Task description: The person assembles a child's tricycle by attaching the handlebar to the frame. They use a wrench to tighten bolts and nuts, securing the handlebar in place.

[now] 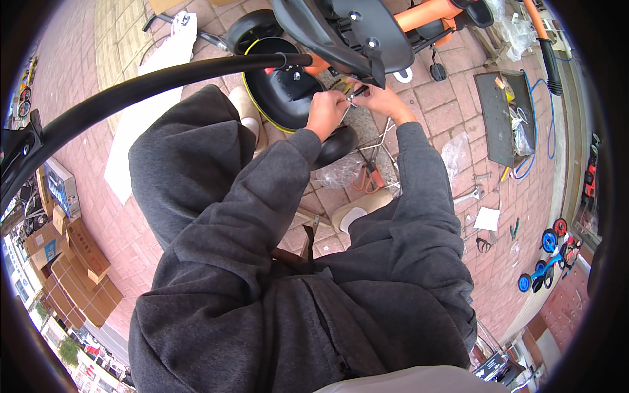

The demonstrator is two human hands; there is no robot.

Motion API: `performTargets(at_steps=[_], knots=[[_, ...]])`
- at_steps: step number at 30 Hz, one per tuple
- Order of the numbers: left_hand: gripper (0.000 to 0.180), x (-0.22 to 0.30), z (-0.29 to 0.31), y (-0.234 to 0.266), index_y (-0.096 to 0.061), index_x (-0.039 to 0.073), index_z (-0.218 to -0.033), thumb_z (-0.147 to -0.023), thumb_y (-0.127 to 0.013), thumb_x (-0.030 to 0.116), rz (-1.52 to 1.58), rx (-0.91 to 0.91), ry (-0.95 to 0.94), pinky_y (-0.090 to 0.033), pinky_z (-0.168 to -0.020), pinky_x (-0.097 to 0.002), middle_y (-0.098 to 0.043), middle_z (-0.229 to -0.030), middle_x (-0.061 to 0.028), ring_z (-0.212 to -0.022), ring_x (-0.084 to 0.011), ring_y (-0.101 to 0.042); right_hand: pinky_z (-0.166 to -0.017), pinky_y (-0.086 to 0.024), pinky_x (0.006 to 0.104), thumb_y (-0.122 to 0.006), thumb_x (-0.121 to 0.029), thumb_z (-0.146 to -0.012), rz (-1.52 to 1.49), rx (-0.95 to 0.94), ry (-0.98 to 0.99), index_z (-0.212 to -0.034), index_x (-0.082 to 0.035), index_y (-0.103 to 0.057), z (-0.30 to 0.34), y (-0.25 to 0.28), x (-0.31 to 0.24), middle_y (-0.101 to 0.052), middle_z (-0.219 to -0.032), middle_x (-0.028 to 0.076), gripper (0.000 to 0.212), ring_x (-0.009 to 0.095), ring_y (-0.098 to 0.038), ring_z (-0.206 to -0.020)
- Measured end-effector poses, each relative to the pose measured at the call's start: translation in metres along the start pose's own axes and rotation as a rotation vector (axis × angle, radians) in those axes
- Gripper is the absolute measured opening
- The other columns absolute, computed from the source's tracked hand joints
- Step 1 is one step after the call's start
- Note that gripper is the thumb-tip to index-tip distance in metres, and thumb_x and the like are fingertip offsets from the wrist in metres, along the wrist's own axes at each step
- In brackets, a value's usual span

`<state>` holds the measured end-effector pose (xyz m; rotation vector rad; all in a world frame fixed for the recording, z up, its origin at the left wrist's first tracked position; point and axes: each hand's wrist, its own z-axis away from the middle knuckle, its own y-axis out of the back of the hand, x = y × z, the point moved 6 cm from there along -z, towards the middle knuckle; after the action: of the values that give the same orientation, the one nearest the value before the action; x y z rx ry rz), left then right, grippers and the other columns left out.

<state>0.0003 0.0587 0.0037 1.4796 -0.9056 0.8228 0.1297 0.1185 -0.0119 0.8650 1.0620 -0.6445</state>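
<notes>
While left hand [325, 112] and right hand [380, 99] pinch it, small metal part [352, 99], thin, dark, mostly hidden.

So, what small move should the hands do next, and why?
Probably steady the small metal part with the left hand while the right hand seats it under the black plastic seat: both hands pinch it just below the seat's edge.

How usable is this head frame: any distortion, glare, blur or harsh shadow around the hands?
Head view: strong fisheye bending, with a black vignette at the rim and the black curved bar bowed; soft, even daylight, no hard shadows or glare; left hand and right hand are sharp but small, and the small metal part between them is hard to make out.
</notes>
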Motion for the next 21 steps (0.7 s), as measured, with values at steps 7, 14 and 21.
performTargets(at_steps=[7, 14, 21], knots=[[0.014, -0.006, -0.002, -0.002, -0.063, -0.006, -0.076, -0.068, -0.067, 0.005, 0.024, -0.002, 0.044, -0.047, -0.054, -0.0301, -0.062, -0.065, -0.0172, -0.056, -0.0249, -0.061, -0.064, -0.045, 0.0302, -0.063, -0.001, -0.068, 0.143, -0.019, 0.024, -0.086, 0.001, -0.062, 0.004, 0.006, -0.013, -0.063, -0.077, 0.01, 0.019, 0.017, -0.057, -0.069], [0.01, -0.006, -0.005, -0.003, -0.061, -0.001, -0.071, -0.067, -0.064, 0.008, 0.037, 0.03, 0.11, -0.046, -0.059, -0.0407, -0.06, -0.069, -0.0195, -0.067, -0.0363, -0.059, -0.068, -0.047, 0.0317, -0.061, 0.002, -0.067, 0.103, 0.001, 0.08, -0.09, 0.0, -0.063, 0.002, 0.004, -0.012, -0.063, -0.078, 0.011, 0.023, 0.019, -0.059, -0.074], [0.01, -0.011, -0.006, -0.007, -0.061, -0.003, -0.074, -0.07, -0.063, 0.007, 0.068, 0.072, 0.121, -0.046, -0.057, -0.0368, -0.06, -0.067, -0.0178, -0.063, -0.0303, -0.059, -0.069, -0.046, 0.0302, -0.063, 0.001, -0.069, 0.199, -0.032, 0.046, -0.091, 0.0, -0.063, 0.003, 0.001, -0.01, -0.064, -0.079, 0.008, 0.022, 0.016, -0.059, -0.075]])
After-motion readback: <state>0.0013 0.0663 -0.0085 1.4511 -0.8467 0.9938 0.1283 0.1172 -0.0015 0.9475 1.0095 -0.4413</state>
